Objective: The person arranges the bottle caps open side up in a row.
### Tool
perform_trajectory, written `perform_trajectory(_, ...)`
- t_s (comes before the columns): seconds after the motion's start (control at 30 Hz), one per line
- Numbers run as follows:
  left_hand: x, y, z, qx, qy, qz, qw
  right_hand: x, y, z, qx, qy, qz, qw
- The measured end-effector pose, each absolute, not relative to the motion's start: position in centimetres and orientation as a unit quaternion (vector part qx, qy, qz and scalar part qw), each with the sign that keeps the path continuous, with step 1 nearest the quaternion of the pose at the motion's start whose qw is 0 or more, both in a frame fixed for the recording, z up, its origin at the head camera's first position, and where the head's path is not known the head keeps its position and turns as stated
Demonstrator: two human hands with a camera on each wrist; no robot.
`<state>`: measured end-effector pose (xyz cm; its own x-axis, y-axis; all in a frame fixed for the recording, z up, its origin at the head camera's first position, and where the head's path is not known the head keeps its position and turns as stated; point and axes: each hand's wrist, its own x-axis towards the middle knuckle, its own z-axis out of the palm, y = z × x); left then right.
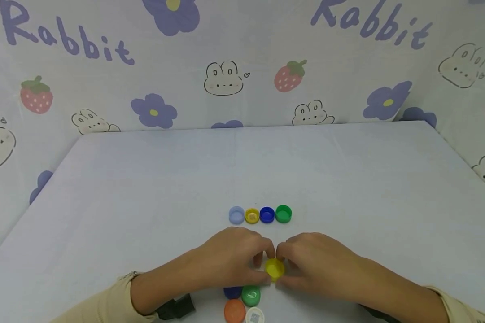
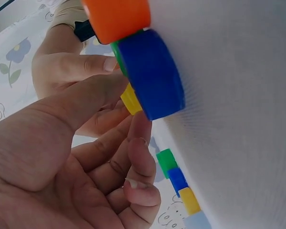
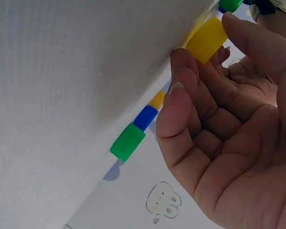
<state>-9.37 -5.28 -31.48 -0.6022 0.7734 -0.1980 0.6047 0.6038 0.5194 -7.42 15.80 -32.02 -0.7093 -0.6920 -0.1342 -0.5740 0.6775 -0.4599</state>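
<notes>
A yellow bottle cap (image 1: 274, 269) sits low over the white tabletop between the two hands. My left hand (image 1: 236, 260) pinches its left side between thumb and curled fingers. From the other side my right hand (image 1: 321, 267) grips the same cap, thumb at the near edge and forefinger at the far edge. In the right wrist view the yellow cap (image 3: 207, 40) shows between the thumb and fingers. Close beside the left hand lie a dark blue cap (image 1: 232, 292), partly covered by it, and a green cap (image 1: 251, 296).
Farther out, a row holds a light blue cap (image 1: 236, 215), a yellow cap (image 1: 252, 216), a dark blue cap (image 1: 267, 215) and a green cap (image 1: 283, 214). An orange cap (image 1: 235, 311) and a white cap (image 1: 255, 315) lie at the near edge. A patterned cloth (image 1: 254, 45) stands behind.
</notes>
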Motion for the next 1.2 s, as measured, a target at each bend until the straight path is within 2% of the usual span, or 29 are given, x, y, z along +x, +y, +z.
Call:
perform_trajectory(0.17, -9.7, -4.8, -31.4, 0.405, 0.876, 0.192, 0.179, -7.6, 16.5, -31.7, -0.35, 0.906, -0.206, 0.121)
perform_trajectory(0.37, -11.0, -3.9, -31.0, 0.42, 0.881, 0.168, 0.14, -8.3, 17.3, -30.9, -0.312, 0.92, -0.204, 0.12)
perform_trajectory(0.63, -13.5, -1.7, -30.6, 0.429, 0.891, 0.134, 0.066, -10.2, 18.7, -30.3, -0.279, 0.944, -0.165, 0.064)
perform_trajectory(0.9, -15.5, 0.0, -30.7, 0.411, 0.901, 0.121, 0.069, -11.9, 19.5, -30.1, -0.262, 0.954, -0.132, 0.054)
perform_trajectory(1.2, -16.7, 0.4, -30.9, 0.392, 0.902, 0.142, 0.109, -13.1, 19.8, -30.1, -0.249, 0.958, -0.123, 0.07)
